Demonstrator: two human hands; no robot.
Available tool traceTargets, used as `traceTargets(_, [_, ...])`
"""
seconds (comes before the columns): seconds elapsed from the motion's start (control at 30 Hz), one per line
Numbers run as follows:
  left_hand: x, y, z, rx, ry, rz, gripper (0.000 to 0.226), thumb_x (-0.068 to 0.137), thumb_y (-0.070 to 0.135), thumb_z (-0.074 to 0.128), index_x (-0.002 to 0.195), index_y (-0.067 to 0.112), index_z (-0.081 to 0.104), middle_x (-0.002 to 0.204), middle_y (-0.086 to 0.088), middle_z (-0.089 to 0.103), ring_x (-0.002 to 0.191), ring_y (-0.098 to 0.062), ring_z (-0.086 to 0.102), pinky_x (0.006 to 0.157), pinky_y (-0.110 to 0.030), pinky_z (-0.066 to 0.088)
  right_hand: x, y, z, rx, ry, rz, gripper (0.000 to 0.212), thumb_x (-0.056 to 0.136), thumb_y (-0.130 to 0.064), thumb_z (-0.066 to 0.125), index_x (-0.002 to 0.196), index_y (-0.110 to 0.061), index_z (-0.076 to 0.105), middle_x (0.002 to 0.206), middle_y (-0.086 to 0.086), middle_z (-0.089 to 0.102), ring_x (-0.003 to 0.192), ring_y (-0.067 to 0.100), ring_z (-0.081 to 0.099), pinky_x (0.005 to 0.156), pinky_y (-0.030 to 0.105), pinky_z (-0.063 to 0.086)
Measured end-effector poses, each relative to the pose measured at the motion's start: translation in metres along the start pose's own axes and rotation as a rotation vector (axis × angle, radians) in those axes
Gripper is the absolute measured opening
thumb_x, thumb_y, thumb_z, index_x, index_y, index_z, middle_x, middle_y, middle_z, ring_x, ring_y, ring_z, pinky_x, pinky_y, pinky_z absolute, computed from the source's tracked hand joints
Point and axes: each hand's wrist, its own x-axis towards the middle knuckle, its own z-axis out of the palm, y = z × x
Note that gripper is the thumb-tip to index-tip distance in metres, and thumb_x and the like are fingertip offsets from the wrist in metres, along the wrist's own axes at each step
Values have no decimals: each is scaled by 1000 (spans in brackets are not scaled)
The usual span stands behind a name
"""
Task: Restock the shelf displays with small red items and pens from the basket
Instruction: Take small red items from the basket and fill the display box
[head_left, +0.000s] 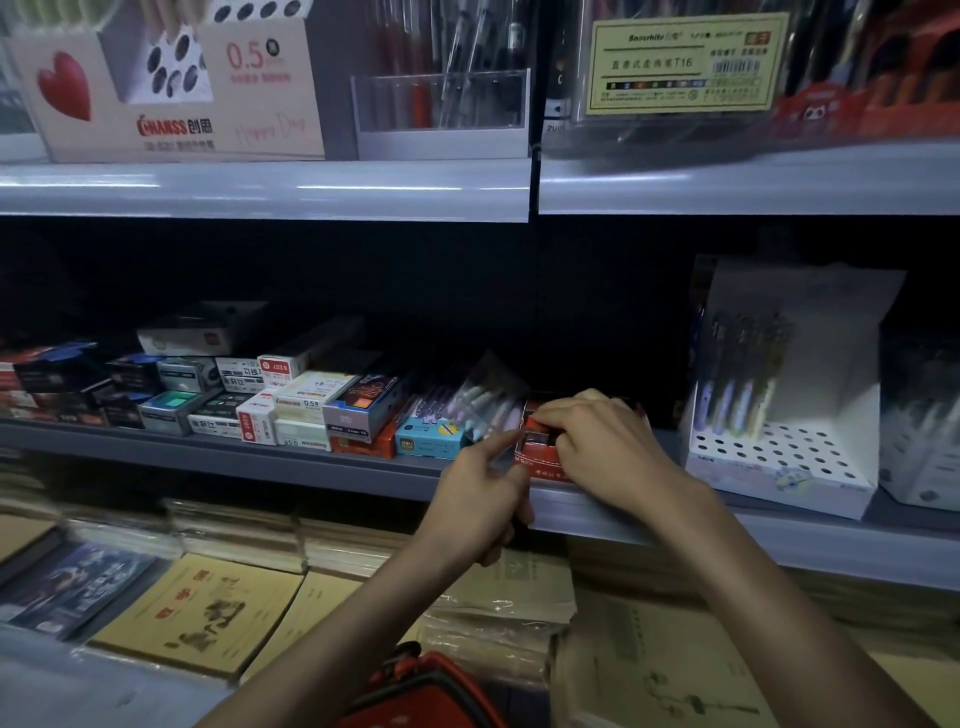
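Relation: small red item (537, 427) sat on top of red box (540, 470) on middle shelf (260, 457), just left of right hand (602, 441), whose curled fingertips pinched it | left hand (483, 491): near-left of box, index finger stretched toward it, grip could not be told | basket (431, 691): near, below both.

Small stationery boxes (249, 400) crowd the middle left, stacked in two layers, with a blue box (428, 439) at their right end. Lower left, tan exercise books (202, 618) lie beside a dark-covered book (78, 582). A yellow label (680, 65) hangs upper right.
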Motion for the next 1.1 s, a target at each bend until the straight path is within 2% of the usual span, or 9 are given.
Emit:
traceTargets(0.13, [-2,8,0,-109,58,-27,29,109,38,42,133,28,56,68,-9,63,43,-15,41,40,-21,28,-3,-2,-1,-17,-17,-3,49,101,-15,47,147,-30,52,148,-11,53,130,16,43,91,33,29])
traceTargets(0.3, [2,20,-11,-618,79,-199,63,103,65,34,125,15,65,65,-5,53,40,-10,38,38,-19,29,-5,-7,-9,136,37,13,54,99,-9,47,150,-27,49,150,-10,51,133,15,42,103,32,32])
traceTargets(0.53, [14,41,-18,-1178,142,-181,80,101,68,35,130,0,65,61,-5,50,46,-15,39,40,-22,35,-16,-36,-40,686,105,114,14,99,-20,60,99,-30,70,85,-5,73,80,18,70,63,29,54])
traceTargets(0.6, [16,45,-17,-1183,172,-169,77,100,68,36,127,4,70,73,-8,58,62,-22,56,58,-28,53,-21,-47,-47,868,-10,136,5,94,-28,69,95,-24,66,78,3,75,75,26,74,59,33,56])
traceTargets(0.67, [17,49,-14,-1171,215,-142,71,100,65,39,122,8,74,85,-8,57,78,-27,60,82,-38,58,-24,-52,-47,952,-104,165,25,85,-36,80,99,-23,63,77,4,76,69,24,75,58,33,54])
traceTargets(0.77, [19,54,-8,-1255,241,-34,62,103,55,42,127,4,67,64,0,32,53,-15,32,52,-28,37,-24,-51,-43,1031,-151,252,43,79,-24,88,108,-20,57,83,11,77,69,20,74,58,33,56])
traceTargets(0.93, [19,52,-2,-970,183,106,52,106,44,41,122,4,69,76,-5,51,71,-21,58,72,-33,46,-26,-31,-49,1288,-144,385,38,75,-5,88,107,-3,66,97,20,77,82,32,76,70,32,62])
traceTargets(1.0, [15,49,-2,-637,168,118,38,106,38,44,124,16,71,96,-4,67,93,-20,70,81,-29,53,-23,-15,-52,1259,-91,431,25,78,-3,85,100,-4,72,97,17,76,79,25,76,72,30,64])
traceTargets(1.1, [11,28,-2,-64,182,236,25,107,24,51,125,26,68,120,3,67,99,6,66,74,-9,51,-13,14,-45,1087,14,516,13,86,-2,77,94,-12,75,101,12,73,85,25,77,79,36,64])
